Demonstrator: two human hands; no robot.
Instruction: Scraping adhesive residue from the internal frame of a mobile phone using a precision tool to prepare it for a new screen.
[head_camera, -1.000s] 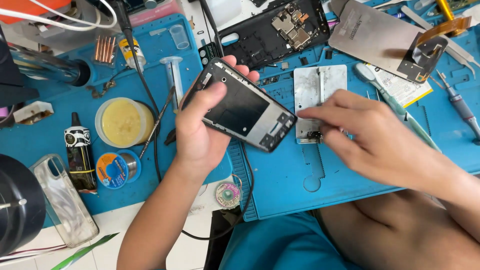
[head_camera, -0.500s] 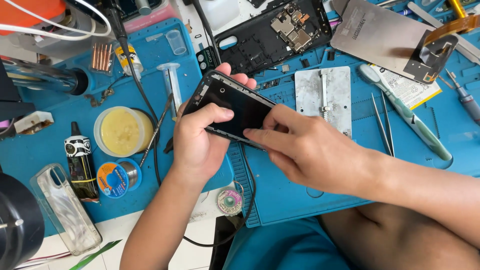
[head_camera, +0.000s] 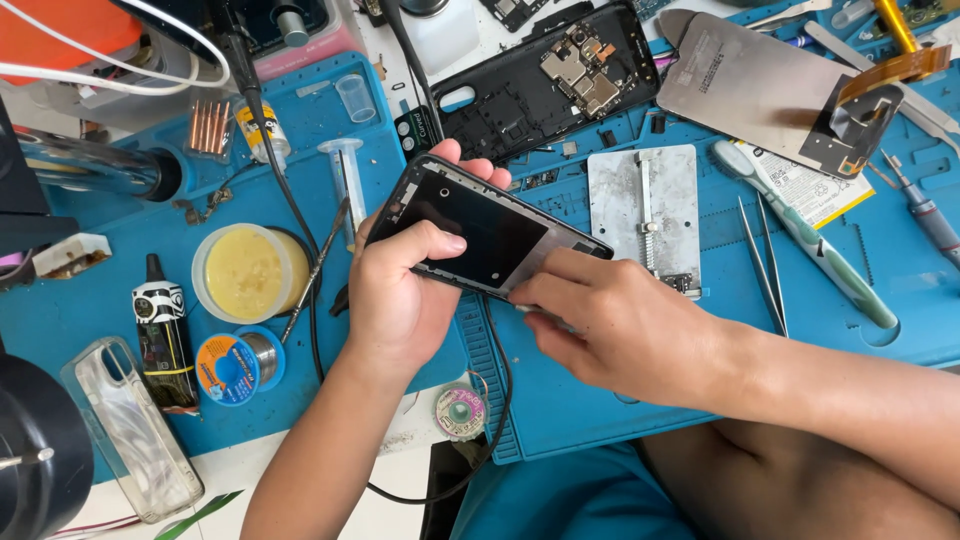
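Gripping the phone frame (head_camera: 487, 232) at centre frame, left hand (head_camera: 395, 300) clamps it; right hand (head_camera: 610, 325) pinches its lower edge. Back shell (head_camera: 540, 85), upper centre, remains detached.

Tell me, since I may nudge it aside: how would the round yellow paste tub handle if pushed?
The tub looks low and wide, so it would probably slide rather than tip. It seems open-topped, so a careless push might smear paste.

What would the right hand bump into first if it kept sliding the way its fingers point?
The right hand points left, fingertips already at the black phone frame. Past its lower edge, it would probably meet the left hand first.
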